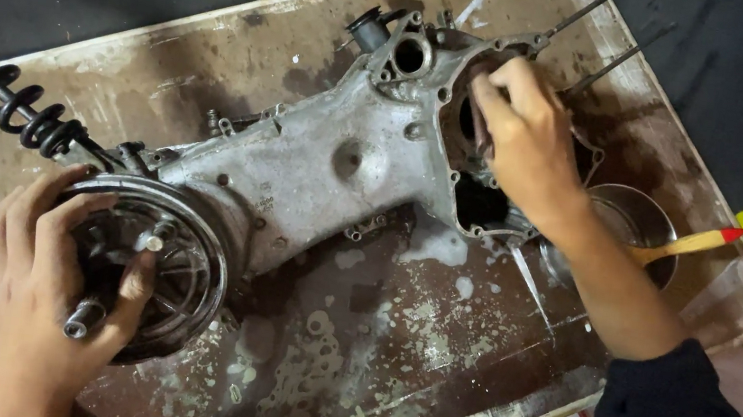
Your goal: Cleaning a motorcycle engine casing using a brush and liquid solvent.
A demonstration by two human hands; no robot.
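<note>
The left hand [45, 290] grips the dark round wheel hub [148, 270] at the near-left end of the grey cast-aluminium engine casing [319, 168], whose long axis runs up-right across the wet brown board [390, 354]. At the casing's far-right opening, the right hand [524, 143] presses a dark rag [478, 127], fingers closed on it. Just right of the casing stands a small metal bowl [638, 220] holding a yellow-handled brush [687, 245]; beyond its far end, two thin studs [604, 38].

I see a long engine case [321, 159] of dull grey cast metal, greasy and stained, lying flat and slanted across a wet wooden board [369, 371]. Its round drum end [148, 270], dark and ribbed inside with a short axle stub poking out, sits at the board's lower left corner. Its far end, upper right, is an open round cavity [478, 199], dark inside, ringed with bolt holes. A black coil spring [8, 99] juts off beside the drum.
</note>
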